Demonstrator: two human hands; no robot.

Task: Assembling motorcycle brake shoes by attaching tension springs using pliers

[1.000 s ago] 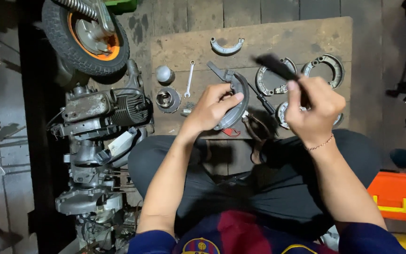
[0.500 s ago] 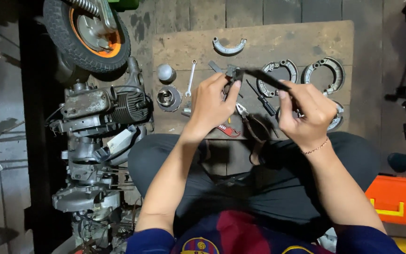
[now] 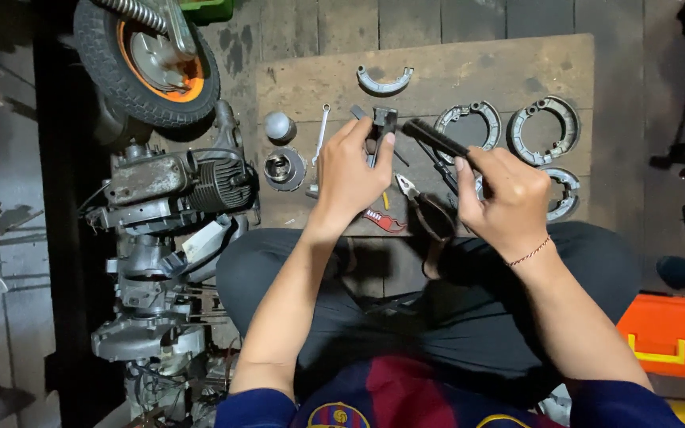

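My left hand (image 3: 352, 170) holds a curved metal brake shoe (image 3: 383, 125) edge-on above the wooden board (image 3: 311, 75). My right hand (image 3: 507, 194) grips a dark brush (image 3: 435, 139) whose bristled end points at the brake shoe, close to it. Both hands hover over the board in front of my crossed legs in dark trousers.
Three brake shoe sets (image 3: 466, 123) (image 3: 545, 127) (image 3: 560, 192) and a single shoe (image 3: 384, 81) lie on the board, with a spanner (image 3: 321, 131), round metal parts (image 3: 283, 167) and pliers (image 3: 420, 204). A scooter engine (image 3: 172, 190) and wheel (image 3: 148, 59) sit left. An orange box (image 3: 667, 337) is right.
My left hand has turned the brake shoe from flat to edge-on and lifted it. My right hand has swung the brush leftward toward it.
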